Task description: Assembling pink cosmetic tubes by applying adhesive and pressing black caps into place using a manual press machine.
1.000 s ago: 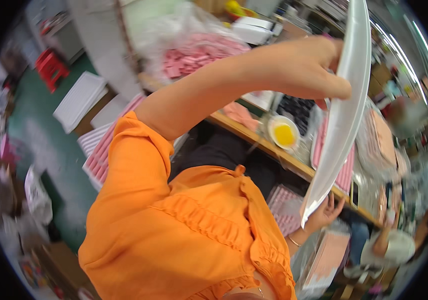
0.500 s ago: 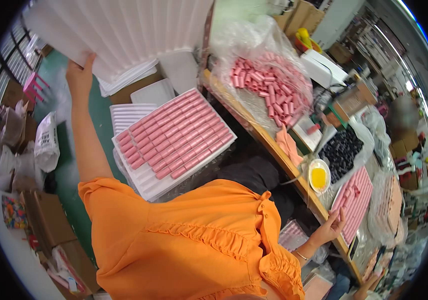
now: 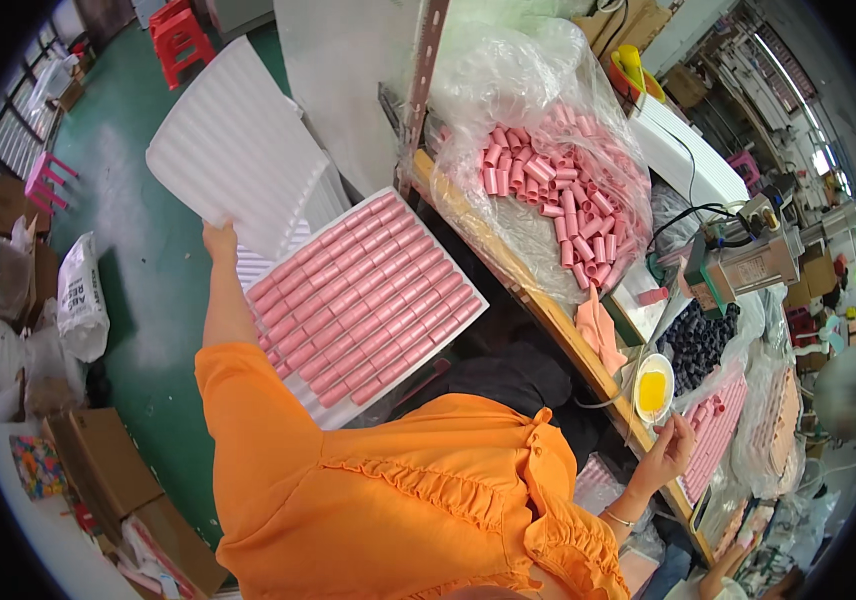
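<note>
One thin, ribbed white tray (image 3: 238,150), light and bendy-looking, hangs pinched at its lower edge by the left hand (image 3: 219,240) above the filled pink-tube tray (image 3: 363,290); the right hand (image 3: 670,452) rests loosely curled, empty, at the bench edge (image 3: 548,315).

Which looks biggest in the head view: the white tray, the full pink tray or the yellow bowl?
1. Full pink tray.
2. White tray, held up by the left hand; it looks nearly as large, and its tilt makes this unsure.
3. Yellow bowl, by far the smallest, beside the right hand.
</note>
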A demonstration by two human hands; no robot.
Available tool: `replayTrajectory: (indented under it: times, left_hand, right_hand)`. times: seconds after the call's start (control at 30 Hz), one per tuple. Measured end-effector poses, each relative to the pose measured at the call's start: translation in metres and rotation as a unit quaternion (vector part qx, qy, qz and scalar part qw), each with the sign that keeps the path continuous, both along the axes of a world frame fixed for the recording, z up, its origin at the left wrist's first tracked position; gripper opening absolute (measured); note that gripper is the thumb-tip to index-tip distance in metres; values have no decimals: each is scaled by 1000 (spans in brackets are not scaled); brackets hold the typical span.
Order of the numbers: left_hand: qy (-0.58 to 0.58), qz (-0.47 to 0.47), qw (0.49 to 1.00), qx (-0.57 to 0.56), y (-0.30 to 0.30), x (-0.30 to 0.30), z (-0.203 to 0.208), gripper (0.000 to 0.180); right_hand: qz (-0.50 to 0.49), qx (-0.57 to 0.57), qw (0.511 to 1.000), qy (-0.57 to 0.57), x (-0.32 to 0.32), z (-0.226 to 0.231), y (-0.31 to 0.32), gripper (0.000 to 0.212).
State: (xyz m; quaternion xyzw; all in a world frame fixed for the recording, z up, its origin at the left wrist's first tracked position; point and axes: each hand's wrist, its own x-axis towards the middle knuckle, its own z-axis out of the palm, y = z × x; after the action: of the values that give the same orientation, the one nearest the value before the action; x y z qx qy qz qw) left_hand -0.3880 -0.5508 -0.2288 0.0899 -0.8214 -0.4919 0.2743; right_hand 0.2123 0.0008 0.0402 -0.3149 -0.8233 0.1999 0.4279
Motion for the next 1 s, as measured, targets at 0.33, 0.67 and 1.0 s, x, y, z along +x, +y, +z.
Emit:
replayTrajectory:
  times: [0.33, 0.67, 1.0]
  left_hand:
    - [-485, -55, 871, -47, 35, -42, -105, 58]
    - [154, 72, 966, -193, 129, -30, 88, 45]
    - [216, -725, 625, -191, 467, 176, 223, 18]
  right_hand:
    - [1, 11, 999, -34, -27, 5, 0, 9]
    - [-71, 0, 997, -3, -6, -10, 20, 11]
    - [-185, -41, 982, 10, 39, -13, 83, 9]
